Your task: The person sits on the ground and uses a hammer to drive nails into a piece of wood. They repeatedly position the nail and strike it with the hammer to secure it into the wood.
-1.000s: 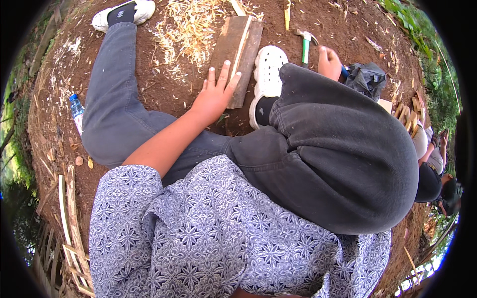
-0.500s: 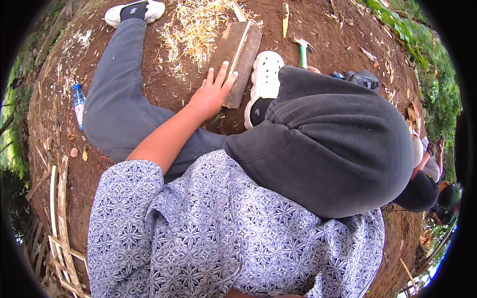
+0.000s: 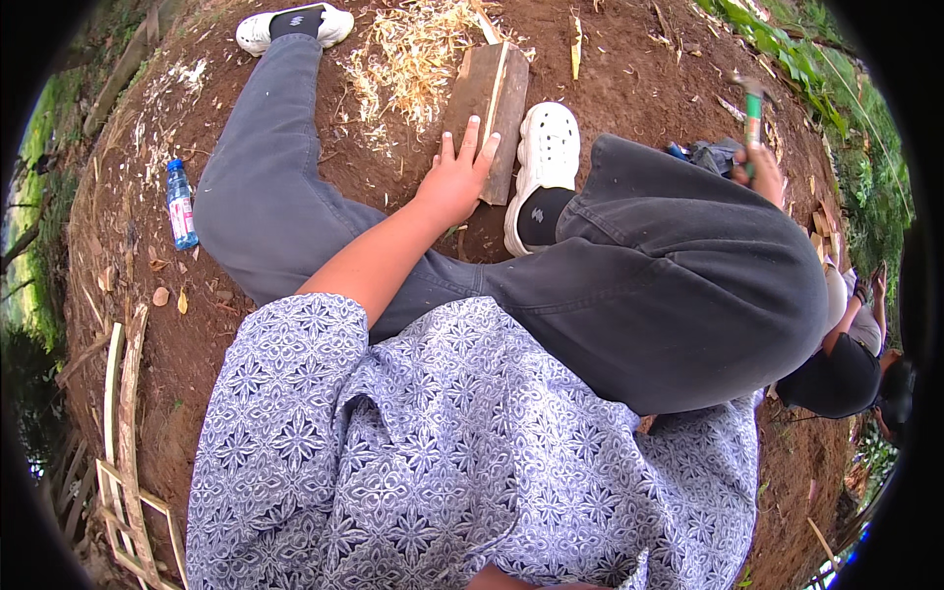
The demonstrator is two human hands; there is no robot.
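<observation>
My left hand (image 3: 454, 185) lies with its fingers stretched out on the near end of a dark brown wooden block (image 3: 506, 93). The block rests on the soil, with a pale strip of wood running along its top. Beyond my bent right knee, my right hand (image 3: 764, 177) is closed round the handle of a hammer (image 3: 753, 116). The hammer stands roughly upright, its handle green and its head uppermost. My knee hides part of the right forearm.
Pale wood shavings (image 3: 408, 59) lie beside the block. My white clog (image 3: 548, 147) is close to its right side. A water bottle (image 3: 181, 208) stands at the left, wooden frames (image 3: 123, 433) lie lower left. A dark bag (image 3: 715, 155) is near the hammer; another person (image 3: 836, 374) sits far right.
My right hand has carried the hammer from beside the right clog out to the right, past my knee. The left hand stays on the block. The whole view has shifted slightly.
</observation>
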